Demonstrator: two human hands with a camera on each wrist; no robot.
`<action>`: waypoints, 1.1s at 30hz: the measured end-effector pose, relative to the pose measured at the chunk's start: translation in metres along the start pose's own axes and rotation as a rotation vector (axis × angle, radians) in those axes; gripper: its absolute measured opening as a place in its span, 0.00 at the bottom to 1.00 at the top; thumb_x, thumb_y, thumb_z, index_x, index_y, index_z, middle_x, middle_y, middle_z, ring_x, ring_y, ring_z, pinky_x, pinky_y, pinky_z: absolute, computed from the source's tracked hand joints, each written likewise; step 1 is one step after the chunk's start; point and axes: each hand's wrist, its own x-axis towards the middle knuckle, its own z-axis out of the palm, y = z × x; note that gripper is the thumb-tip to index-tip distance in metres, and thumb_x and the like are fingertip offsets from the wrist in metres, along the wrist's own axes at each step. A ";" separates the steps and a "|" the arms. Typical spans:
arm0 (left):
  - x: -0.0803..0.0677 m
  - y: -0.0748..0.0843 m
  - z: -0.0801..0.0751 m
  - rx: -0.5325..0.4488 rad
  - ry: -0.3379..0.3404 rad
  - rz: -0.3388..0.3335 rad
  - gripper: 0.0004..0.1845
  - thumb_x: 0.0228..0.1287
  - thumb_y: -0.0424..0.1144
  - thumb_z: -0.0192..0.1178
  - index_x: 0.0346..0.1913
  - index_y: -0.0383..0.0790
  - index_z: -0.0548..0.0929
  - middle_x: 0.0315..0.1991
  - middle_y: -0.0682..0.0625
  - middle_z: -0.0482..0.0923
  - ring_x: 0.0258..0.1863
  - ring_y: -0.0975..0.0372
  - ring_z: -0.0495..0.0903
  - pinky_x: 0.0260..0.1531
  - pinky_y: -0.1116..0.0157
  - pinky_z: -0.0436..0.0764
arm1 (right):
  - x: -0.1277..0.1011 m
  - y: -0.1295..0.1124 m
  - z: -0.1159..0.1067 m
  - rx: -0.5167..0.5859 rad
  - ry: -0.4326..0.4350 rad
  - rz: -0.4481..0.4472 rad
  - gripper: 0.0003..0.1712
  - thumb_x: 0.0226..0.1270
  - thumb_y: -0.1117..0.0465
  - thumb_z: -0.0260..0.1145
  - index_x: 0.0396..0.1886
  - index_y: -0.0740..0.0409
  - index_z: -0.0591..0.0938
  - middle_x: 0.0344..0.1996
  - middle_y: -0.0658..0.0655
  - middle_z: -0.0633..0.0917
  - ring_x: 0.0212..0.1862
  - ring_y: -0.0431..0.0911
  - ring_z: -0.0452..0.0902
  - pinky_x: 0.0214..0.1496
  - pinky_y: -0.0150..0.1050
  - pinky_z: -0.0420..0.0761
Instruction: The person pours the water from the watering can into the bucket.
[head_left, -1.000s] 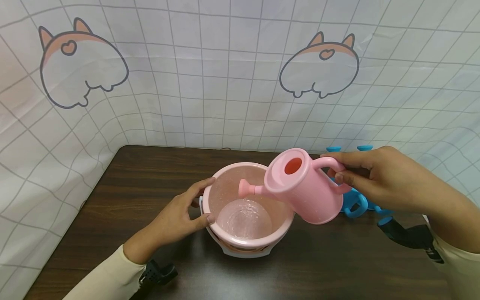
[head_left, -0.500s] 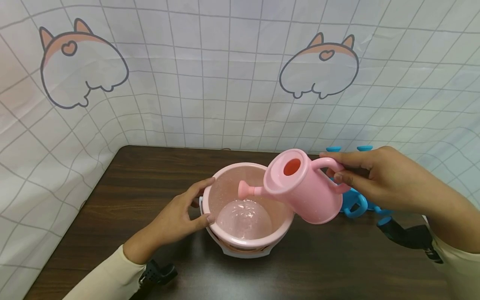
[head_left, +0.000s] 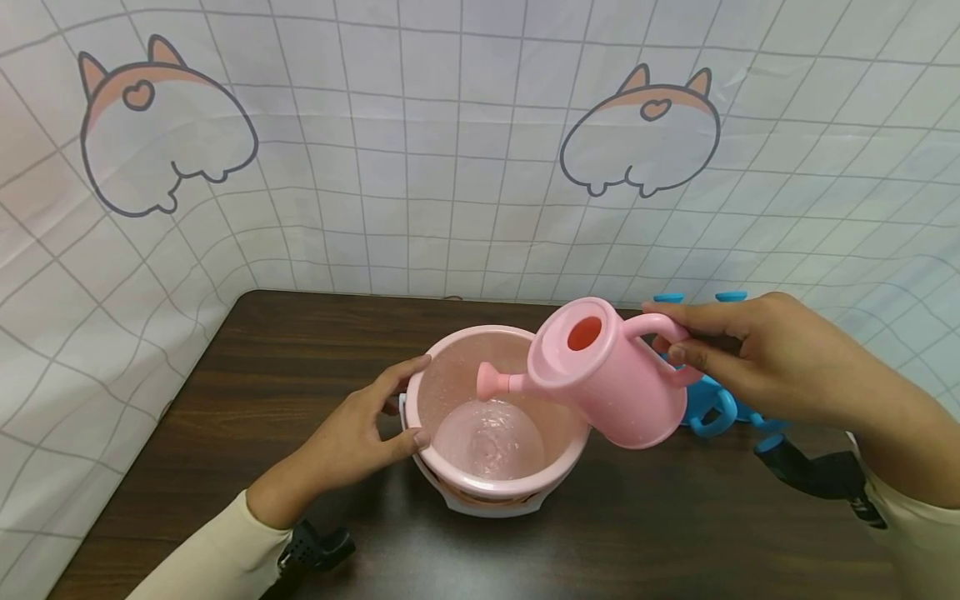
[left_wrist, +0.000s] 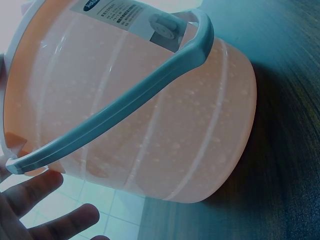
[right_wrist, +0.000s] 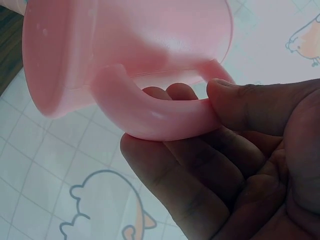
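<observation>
On one dark table [head_left: 315,358] stands one bucket [head_left: 457,371], rippled water [head_left: 487,442] at its bottom. One pink can [head_left: 626,387] tilts above it, spout [head_left: 504,382] over the opening. The right hand [head_left: 765,354] has fingers curled round the handle [right_wrist: 150,117], thumb pressing it. The left hand [head_left: 363,425], fingers loosely spread, touches the bucket's rim [head_left: 498,486]. At least two blue cans [head_left: 699,400] sit partly hidden behind the right hand. Only the left wrist view shows the bucket's one label [left_wrist: 130,22], its small print too blurred to read.
</observation>
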 end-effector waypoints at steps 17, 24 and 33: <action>0.000 0.000 0.000 0.012 -0.001 -0.005 0.44 0.63 0.48 0.69 0.79 0.55 0.61 0.61 0.51 0.79 0.44 0.63 0.82 0.48 0.51 0.82 | -0.002 -0.001 0.001 0.023 -0.007 0.035 0.28 0.64 0.72 0.73 0.64 0.57 0.83 0.35 0.39 0.88 0.22 0.33 0.70 0.20 0.27 0.66; 0.000 -0.002 0.001 0.007 -0.001 0.001 0.43 0.63 0.48 0.69 0.79 0.55 0.61 0.60 0.52 0.79 0.44 0.64 0.82 0.48 0.51 0.82 | -0.001 -0.002 0.002 0.011 0.004 0.031 0.27 0.64 0.72 0.73 0.63 0.57 0.84 0.34 0.40 0.88 0.26 0.32 0.77 0.23 0.26 0.71; 0.000 -0.001 0.000 0.005 -0.002 -0.003 0.44 0.63 0.47 0.69 0.79 0.55 0.60 0.60 0.51 0.79 0.45 0.63 0.83 0.48 0.53 0.82 | 0.000 -0.003 0.002 0.010 0.022 0.007 0.27 0.63 0.73 0.73 0.62 0.56 0.84 0.33 0.40 0.89 0.27 0.32 0.78 0.25 0.26 0.72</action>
